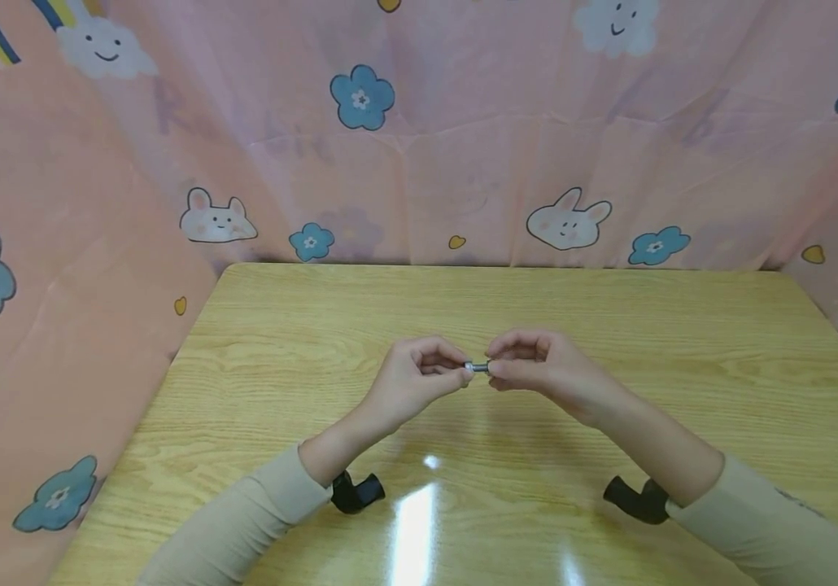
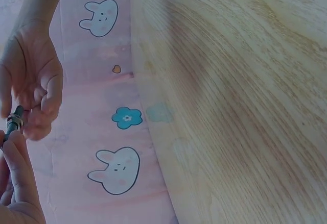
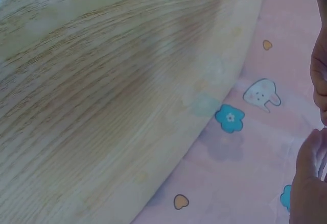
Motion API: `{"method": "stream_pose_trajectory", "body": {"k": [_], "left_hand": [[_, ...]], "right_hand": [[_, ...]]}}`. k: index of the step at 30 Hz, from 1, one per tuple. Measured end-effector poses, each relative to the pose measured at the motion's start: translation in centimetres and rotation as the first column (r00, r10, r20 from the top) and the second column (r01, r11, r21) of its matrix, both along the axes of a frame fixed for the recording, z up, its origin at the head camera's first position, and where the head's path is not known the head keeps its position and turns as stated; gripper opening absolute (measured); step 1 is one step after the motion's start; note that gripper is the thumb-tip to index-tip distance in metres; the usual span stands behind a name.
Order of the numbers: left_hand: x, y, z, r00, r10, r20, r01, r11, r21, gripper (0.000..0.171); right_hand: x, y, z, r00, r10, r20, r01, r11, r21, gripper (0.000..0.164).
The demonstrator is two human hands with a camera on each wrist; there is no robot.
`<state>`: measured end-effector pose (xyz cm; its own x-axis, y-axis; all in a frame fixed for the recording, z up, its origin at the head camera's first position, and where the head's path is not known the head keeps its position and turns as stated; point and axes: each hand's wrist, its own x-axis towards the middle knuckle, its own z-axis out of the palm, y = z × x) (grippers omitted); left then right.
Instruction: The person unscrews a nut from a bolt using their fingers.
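Above the middle of the table, in the head view, a small metal bolt [image 1: 479, 368] lies roughly level between both hands. My left hand [image 1: 422, 374] pinches its left end between thumb and fingers. Thumb and fingertips of my right hand [image 1: 543, 366] are curled around the right end, at a nut [image 2: 14, 122] on the threaded shank. In the left wrist view the bolt's tip points up toward the right palm, and the right fingertips beside it are blurred. The right wrist view catches only parts of both hands at its right edge, with the bolt hidden.
Below the hands is a light wood-grain table [image 1: 280, 325] with glare near its front. A pink patterned curtain [image 1: 448, 163] hangs behind it and at both sides. Black wrist devices [image 1: 356, 492] sit under both forearms by the beige sleeves [image 1: 243, 513].
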<state>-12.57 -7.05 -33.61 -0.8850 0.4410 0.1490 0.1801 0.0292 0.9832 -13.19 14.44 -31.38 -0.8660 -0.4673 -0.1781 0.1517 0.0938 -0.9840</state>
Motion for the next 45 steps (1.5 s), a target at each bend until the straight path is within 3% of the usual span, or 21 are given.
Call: {"method": "stream_pose_trajectory", "body": {"k": [9,12,16,23,30,34,39,42,45], "left_hand": [[0.03,-0.05,-0.05,1.0,0.007,-0.009,-0.007,1.0,-0.005,0.012],[0.07,-0.14,-0.03,1.0,0.002,-0.013,-0.002,1.0,0.003,0.013],[0.11,-0.18,-0.09,1.0,0.001,-0.009,-0.001,1.0,0.001,0.013],[0.14,-0.08,-0.24,1.0,-0.01,-0.001,0.01,1.0,-0.007,0.013],[0.15,-0.06,-0.1,1.0,-0.01,-0.009,0.009,1.0,-0.002,0.013],[0.05,-0.05,-0.15,1.0,-0.009,-0.007,0.009,1.0,-0.001,0.014],[-0.04,-0.04,-0.16,1.0,-0.004,-0.006,0.004,1.0,0.005,0.013],[0.01,-0.09,-0.1,1.0,0.002,0.002,-0.002,1.0,0.004,0.013],[0.1,-0.16,-0.05,1.0,0.008,0.012,-0.008,1.0,0.0,0.014]], "right_hand": [[0.08,-0.31,0.6,1.0,-0.005,0.008,0.005,0.999,0.033,0.022],[0.06,-0.26,0.33,1.0,-0.002,-0.008,0.002,1.0,0.016,0.015],[0.07,-0.11,0.16,0.999,0.001,-0.035,-0.001,1.0,-0.009,0.019],[-0.03,-0.18,0.13,1.0,-0.007,0.02,0.008,0.998,-0.056,0.007],[-0.03,0.14,0.1,1.0,-0.001,-0.023,0.0,0.999,-0.04,0.019],[0.02,0.02,0.36,1.0,0.009,0.021,-0.009,0.999,-0.042,0.008],[0.06,-0.17,0.46,0.996,0.023,0.084,-0.018,0.998,-0.057,0.01],[0.05,-0.16,0.28,0.998,0.022,0.059,-0.019,0.999,-0.05,0.004],[0.09,-0.05,0.21,1.0,0.02,0.009,-0.02,0.999,-0.044,0.013]]}}
